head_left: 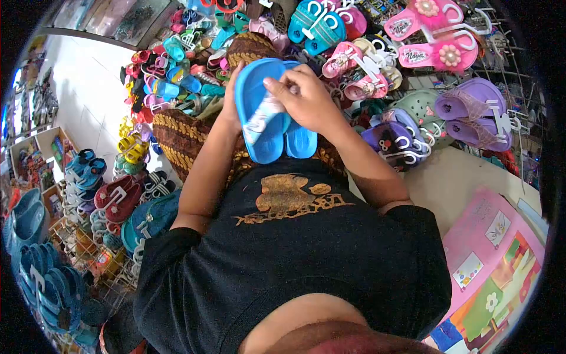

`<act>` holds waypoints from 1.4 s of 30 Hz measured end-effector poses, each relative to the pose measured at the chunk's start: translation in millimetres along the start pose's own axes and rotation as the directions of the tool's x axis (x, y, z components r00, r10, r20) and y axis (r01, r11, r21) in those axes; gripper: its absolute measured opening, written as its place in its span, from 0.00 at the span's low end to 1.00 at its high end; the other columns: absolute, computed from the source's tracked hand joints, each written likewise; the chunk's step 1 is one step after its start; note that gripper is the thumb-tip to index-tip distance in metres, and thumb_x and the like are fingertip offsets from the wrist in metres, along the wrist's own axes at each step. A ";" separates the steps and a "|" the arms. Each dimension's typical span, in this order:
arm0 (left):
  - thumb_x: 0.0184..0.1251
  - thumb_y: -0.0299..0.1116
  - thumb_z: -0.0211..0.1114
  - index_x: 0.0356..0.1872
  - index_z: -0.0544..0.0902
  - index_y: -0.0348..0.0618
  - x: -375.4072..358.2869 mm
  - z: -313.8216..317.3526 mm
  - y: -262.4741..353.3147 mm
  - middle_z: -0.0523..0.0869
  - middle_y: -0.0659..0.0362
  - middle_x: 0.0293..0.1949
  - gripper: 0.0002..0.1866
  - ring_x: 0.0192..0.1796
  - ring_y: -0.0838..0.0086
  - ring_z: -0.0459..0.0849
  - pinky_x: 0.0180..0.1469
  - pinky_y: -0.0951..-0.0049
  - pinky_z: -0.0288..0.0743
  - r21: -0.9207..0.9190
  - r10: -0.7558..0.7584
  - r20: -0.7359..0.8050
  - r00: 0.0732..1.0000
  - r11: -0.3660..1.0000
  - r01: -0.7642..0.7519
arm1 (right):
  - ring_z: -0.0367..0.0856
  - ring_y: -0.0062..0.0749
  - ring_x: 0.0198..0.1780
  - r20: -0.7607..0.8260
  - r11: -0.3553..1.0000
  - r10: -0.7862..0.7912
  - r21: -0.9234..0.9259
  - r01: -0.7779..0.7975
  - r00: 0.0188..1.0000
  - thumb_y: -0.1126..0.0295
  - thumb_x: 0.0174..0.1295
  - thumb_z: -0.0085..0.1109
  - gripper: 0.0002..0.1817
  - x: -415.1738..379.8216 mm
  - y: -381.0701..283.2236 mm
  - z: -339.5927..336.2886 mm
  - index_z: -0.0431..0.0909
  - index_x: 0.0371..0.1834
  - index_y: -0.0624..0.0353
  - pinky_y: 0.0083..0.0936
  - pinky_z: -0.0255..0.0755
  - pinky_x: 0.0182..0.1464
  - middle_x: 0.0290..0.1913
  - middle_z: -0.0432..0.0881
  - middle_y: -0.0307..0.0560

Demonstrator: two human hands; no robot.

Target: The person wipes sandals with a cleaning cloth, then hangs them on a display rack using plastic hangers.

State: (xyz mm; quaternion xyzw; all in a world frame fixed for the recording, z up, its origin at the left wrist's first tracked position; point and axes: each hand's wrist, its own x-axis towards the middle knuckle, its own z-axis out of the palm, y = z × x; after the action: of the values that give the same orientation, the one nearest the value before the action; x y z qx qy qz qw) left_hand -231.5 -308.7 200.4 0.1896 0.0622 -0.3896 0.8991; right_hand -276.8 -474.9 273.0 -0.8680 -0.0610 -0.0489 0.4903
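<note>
A pair of blue sandals [266, 144] is held up in front of my chest, one partly behind the other. A whitish printed strap crosses the front sandal. My left hand [232, 101] grips that sandal by its left edge, its fingers mostly hidden behind it. Over the upper right part of the pair, my right hand [303, 100] is closed, with the thumb on the front sandal near the strap and the fingers curled at the other sandal.
Many small sandals [183, 76] are heaped beyond my hands. Pink sandals [433, 56] and purple sandals [474, 115] hang on a rack at the right. Blue shoes [50, 289] hang at the left. A pink printed sheet [483, 236] lies at the lower right.
</note>
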 end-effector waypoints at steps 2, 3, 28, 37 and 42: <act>0.73 0.55 0.43 0.58 0.74 0.39 10.2 -42.7 -9.1 0.82 0.47 0.51 0.30 0.50 0.58 0.83 0.54 0.55 0.79 -0.155 0.074 0.188 0.979 0.987 -0.045 | 0.74 0.27 0.34 -0.043 0.985 -0.171 0.020 0.171 0.984 0.62 0.66 0.58 0.14 -2.3 0.0 5.6 0.77 0.35 0.64 0.22 0.69 0.42 0.31 0.73 0.41; 0.73 0.51 0.44 0.58 0.75 0.39 15.5 -66.2 -12.1 0.82 0.47 0.51 0.26 0.50 0.58 0.83 0.53 0.56 0.79 -0.028 0.118 0.086 0.989 0.993 -0.116 | 0.74 0.24 0.35 -0.039 0.976 -0.003 0.219 0.011 0.999 0.64 0.66 0.58 0.12 -4.2 0.4 6.4 0.77 0.36 0.63 0.20 0.68 0.42 0.32 0.74 0.40; 0.68 0.51 0.56 0.75 0.51 0.46 2.8 -16.0 -0.8 0.72 0.52 0.63 0.40 0.62 0.66 0.74 0.66 0.65 0.68 -0.025 0.014 0.147 0.989 1.000 -0.011 | 0.81 0.33 0.47 0.019 0.998 -0.001 0.059 0.000 1.000 0.64 0.63 0.59 0.11 48.2 16.4 -23.1 0.81 0.42 0.60 0.26 0.73 0.49 0.42 0.84 0.47; 0.63 0.58 0.59 0.75 0.49 0.48 -7.3 -7.8 7.9 0.73 0.51 0.62 0.46 0.60 0.66 0.76 0.64 0.65 0.71 -0.269 0.035 0.344 0.938 0.961 0.062 | 0.78 0.25 0.53 0.793 0.722 0.021 0.409 -0.558 0.609 0.59 0.69 0.53 0.24 95.7 79.1 3.2 0.71 0.61 0.65 0.23 0.71 0.57 0.53 0.80 0.45; 0.60 0.62 0.61 0.76 0.48 0.48 -2.9 -3.4 7.1 0.74 0.50 0.61 0.50 0.59 0.65 0.77 0.63 0.64 0.72 -0.316 0.047 0.463 0.885 0.942 0.115 | 0.79 0.28 0.53 0.695 0.644 0.156 0.468 -0.606 0.702 0.57 0.69 0.51 0.25 78.4 123.2 8.4 0.71 0.61 0.65 0.23 0.71 0.58 0.54 0.80 0.48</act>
State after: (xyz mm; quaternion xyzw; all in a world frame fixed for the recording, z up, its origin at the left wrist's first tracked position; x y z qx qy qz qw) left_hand -228.3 -300.9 200.1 -0.0659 -0.0861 -0.4232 0.8995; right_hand -180.2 -526.2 175.9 -0.5917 -0.0292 0.3628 0.7193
